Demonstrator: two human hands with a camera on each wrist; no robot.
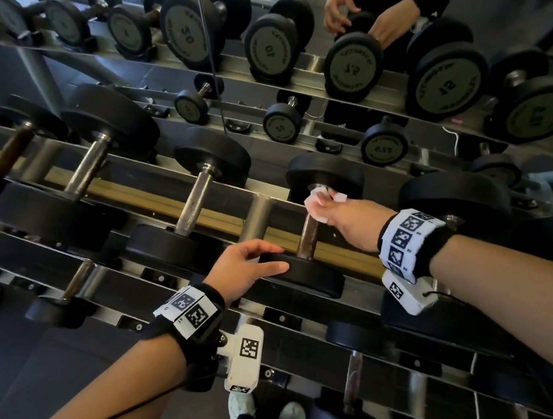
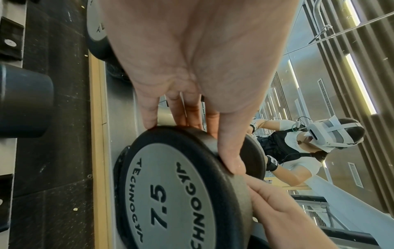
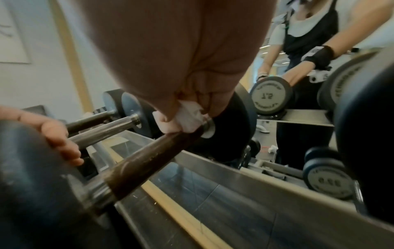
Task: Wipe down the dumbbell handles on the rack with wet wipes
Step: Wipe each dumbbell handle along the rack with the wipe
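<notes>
Left hand [image 1: 244, 268] reaching forward, fingers [image 2: 231, 151] nearly straight, thumb apart, palm down. Right hand [image 1: 341, 215] extended farther ahead, fingers [image 3: 166, 124] curled tight in a closed grip. Both forearms bare, banded at the wrists.

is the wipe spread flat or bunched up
Bunched up: the white wet wipe is crumpled in the right hand around the brown dumbbell handle.

Even indoor gym light, kinda dim, soft shadows only.
Wide-angle bending at the edges; close to the grip both wrist views go blurry, and ceiling light strips [image 2: 360, 80] glare bright.
</notes>
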